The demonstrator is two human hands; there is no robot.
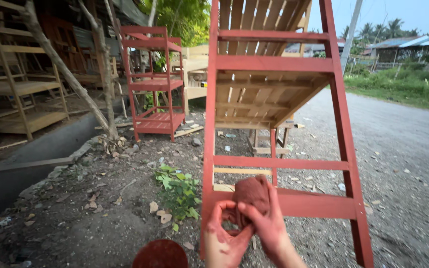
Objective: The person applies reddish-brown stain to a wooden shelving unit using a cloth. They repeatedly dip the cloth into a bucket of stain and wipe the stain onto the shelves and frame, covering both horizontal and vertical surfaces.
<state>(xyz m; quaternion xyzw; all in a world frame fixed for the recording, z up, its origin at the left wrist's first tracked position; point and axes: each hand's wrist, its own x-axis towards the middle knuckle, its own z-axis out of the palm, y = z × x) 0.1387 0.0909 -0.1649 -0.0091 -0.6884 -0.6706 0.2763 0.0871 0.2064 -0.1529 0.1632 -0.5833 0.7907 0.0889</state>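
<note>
Both hands grip 1 red-stained rag (251, 194) against the rack's lower front rail (319, 204): left hand (226, 239) closed on its bottom, right hand (266, 226) pinching the top; red bowl (160, 254) just below-left

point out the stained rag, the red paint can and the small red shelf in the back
stained rag (252, 192), head view, middle of the wad
red paint can (160, 254), head view, its top
small red shelf (153, 84), head view, middle tier

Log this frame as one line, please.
left hand + right hand: both grip red-stained cloth wad | at: red-painted wooden shelf frame, lower rail | near: round red paint container
</note>
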